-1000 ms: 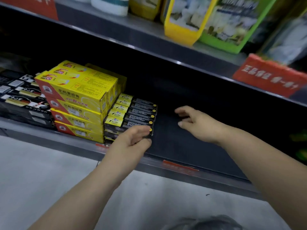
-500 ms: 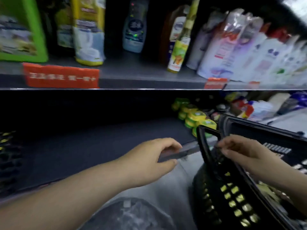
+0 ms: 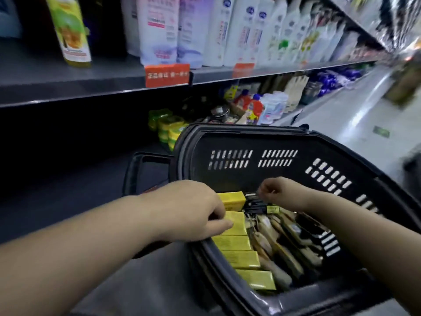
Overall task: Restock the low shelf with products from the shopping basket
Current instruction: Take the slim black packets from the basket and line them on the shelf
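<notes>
Both your hands have come off the shelf edge and dropped into the shopping basket (image 3: pixel 239 131), which now fills the right of the view. Your left hand (image 3: pixel 189 210) is down on a yellow box (image 3: pixel 237 226), second from the far end of the row packed along the basket's left wall. Fingers curl over its top edge, so that grip looks clamped on it. Those boxes sit tight side by side, which is likely why you take it from above. Your right hand (image 3: pixel 280 192) hangs knuckles-up over the black cartons (image 3: pixel 257 205) at the far end, fingertips tucked under and hidden, so I cannot tell whether that grip has closed on one. Your low shelf (image 3: pixel 68 179) runs just left of the basket, so the carry across should be short
</notes>
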A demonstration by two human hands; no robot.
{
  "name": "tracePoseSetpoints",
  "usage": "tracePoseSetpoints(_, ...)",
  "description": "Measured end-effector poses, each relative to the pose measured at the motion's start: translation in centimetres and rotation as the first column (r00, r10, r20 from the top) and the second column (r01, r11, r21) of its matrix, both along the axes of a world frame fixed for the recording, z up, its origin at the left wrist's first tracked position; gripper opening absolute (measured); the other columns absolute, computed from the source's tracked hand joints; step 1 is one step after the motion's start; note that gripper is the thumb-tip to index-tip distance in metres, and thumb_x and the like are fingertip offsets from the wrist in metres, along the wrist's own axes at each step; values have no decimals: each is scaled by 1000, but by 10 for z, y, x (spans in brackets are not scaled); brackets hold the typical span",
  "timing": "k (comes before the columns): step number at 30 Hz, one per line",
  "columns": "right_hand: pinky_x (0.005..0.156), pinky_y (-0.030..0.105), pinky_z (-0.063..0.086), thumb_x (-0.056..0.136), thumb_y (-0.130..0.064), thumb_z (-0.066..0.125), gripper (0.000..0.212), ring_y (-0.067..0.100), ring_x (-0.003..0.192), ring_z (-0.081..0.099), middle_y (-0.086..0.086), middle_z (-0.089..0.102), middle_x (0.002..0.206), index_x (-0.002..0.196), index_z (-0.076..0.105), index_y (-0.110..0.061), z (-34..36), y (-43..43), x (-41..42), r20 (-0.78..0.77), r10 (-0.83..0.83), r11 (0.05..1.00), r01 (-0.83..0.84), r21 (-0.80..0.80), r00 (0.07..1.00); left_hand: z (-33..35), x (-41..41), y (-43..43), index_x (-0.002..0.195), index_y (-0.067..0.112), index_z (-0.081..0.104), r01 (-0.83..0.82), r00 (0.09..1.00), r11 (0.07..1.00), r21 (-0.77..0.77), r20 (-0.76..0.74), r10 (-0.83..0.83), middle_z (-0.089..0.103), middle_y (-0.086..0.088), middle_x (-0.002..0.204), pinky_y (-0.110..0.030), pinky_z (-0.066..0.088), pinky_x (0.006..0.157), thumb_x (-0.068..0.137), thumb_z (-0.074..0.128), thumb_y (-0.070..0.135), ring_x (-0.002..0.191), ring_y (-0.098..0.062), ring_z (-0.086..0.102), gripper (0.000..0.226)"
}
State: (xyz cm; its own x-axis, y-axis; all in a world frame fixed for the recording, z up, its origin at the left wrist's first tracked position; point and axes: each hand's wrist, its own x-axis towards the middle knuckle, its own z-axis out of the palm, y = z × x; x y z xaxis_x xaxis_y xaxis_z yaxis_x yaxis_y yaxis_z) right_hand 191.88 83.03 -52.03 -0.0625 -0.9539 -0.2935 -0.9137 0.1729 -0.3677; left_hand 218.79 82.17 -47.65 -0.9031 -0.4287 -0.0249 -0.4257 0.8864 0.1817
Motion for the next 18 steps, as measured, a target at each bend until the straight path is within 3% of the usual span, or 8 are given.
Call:
tracePoseSetpoints(2, 86, 30, 47, 90, -22, 57, 3, 17, 95, 60, 0, 64, 100, 92, 59, -23, -13, -11, -19, -146, 63, 993, -48, 109, 987, -2, -3, -9, 60, 23, 49, -13, 999, 1000, 6, 45, 13, 54, 10, 60, -28, 38, 53, 90, 34, 59, 57, -6, 48, 49)
tracePoseSetpoints(4, 91, 33, 47, 90, -27, 56, 19, 20, 103, 58, 2, 61, 112, 107, 58, -20, -28, -23, -36, -279, 117, 974, -55, 218, 953, -5, -8, -18, 53, 21, 43, -33, 995, 999, -13, 99, 34, 46, 6, 50, -27, 32, 48, 87, 28, 63, 49, -8, 43, 57)
tracePoseSetpoints(7, 101, 36, 42, 90, -27, 55, 47, 23, 119, 49, 7, 47, 133, 135, 42, -20, -52, -41, -56, -373, 163, 945, -36, 324, 913, -10, -18, -30, 54, 15, 44, -71, 964, 996, -56, 254, 83, 40, 2, 47, -29, 34, 49, 87, 25, 67, 46, -13, 40, 64)
tracePoseSetpoints(10, 107, 36, 34, 91, -21, 51, 62, 27, 132, 35, 8, 32, 148, 146, 22, -19, -82, -53, -71, -383, 173, 913, -2, 407, 907, -15, -26, -45, 56, 17, 46, -177, 889, 983, -52, 420, 182, 46, 5, 55, -29, 35, 52, 86, 21, 71, 51, -11, 43, 66)
tracePoseSetpoints(12, 108, 36, 32, 93, -34, 51, 68, 31, 133, 33, 11, 26, 150, 148, 14, -17, -105, -55, -76, -391, 176, 900, 14, 435, 903, -19, -32, -53, 64, 19, 52, -264, 851, 964, -19, 467, 242, 49, 6, 61, -30, 38, 55, 88, 21, 70, 56, -13, 46, 64)
tracePoseSetpoints(14, 105, 38, 35, 89, -48, 52, 75, 33, 129, 35, 13, 28, 147, 147, 16, -17, -120, -55, -75, -419, 185, 914, 1, 406, 889, -24, -41, -59, 83, 18, 62, -361, 840, 930, 73, 459, 290, 57, 5, 72, -31, 44, 61, 91, 23, 65, 66, -14, 52, 61)
tracePoseSetpoints(16, 102, 41, 39, 85, -50, 56, 75, 33, 126, 38, 13, 33, 142, 144, 24, -17, -125, -54, -73, -425, 183, 937, -26, 349, 887, -31, -57, -60, 105, 21, 62, -455, 841, 860, 231, 430, 330, 64, 2, 91, -33, 48, 72, 93, 27, 61, 84, -16, 58, 55)
tracePoseSetpoints(18, 102, 41, 39, 81, -44, 63, 72, 33, 125, 38, 12, 36, 138, 140, 30, -19, -123, -52, -76, -385, 154, 944, -21, 328, 910, -37, -78, -57, 116, 21, 59, -506, 850, 758, 411, 388, 357, 64, 0, 106, -34, 49, 82, 94, 31, 58, 96, -19, 59, 51)
